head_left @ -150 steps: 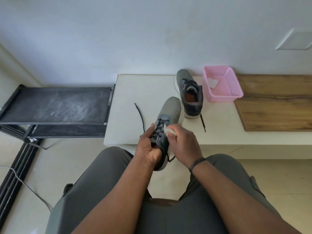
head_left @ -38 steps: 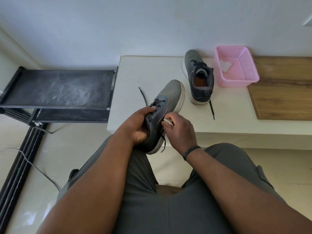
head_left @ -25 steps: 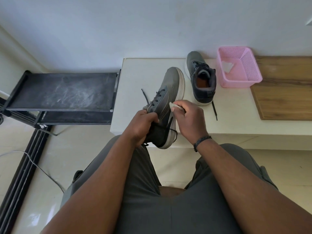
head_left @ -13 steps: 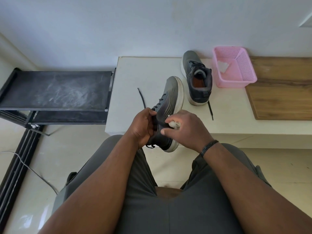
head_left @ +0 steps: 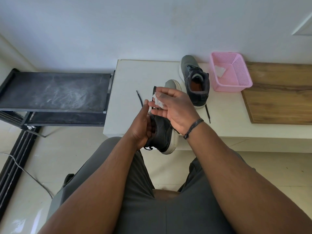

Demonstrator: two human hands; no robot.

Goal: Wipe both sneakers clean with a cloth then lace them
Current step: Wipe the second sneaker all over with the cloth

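The fingers (head_left: 152, 104) of my right hand (head_left: 175, 110) lie nearly straight, with a small white cloth (head_left: 158, 102) pinched against them by the thumb; the hand is lifted just off the upper of the near sneaker (head_left: 164, 132). My left hand (head_left: 143, 127) grips that sneaker at the collar, fingers curled into the opening, index finger stretched up toward the cloth. The shoe sits tilted on its side over the front edge of the desk (head_left: 128, 75), toe pointing away, white sole turned right, a loose lace end (head_left: 148, 148) dangling below the heel. Judgement: wiping step on this shoe, mid-stroke or re-folding the cloth — lacing not begun. To do it well I would turn a fresh face of the cloth outward, keep the left grip firm so the shoe does not roll, and work along the sole rim and around the eyelets without dragging the lace out. The second sneaker (head_left: 194, 81) stands upright farther back on the desk, its lace (head_left: 208, 114) trailing toward me; a separate lace (head_left: 140, 98) lies left of the held shoe. A pink basket (head_left: 243, 82) beside the second sneaker holds another white wipe (head_left: 219, 70).
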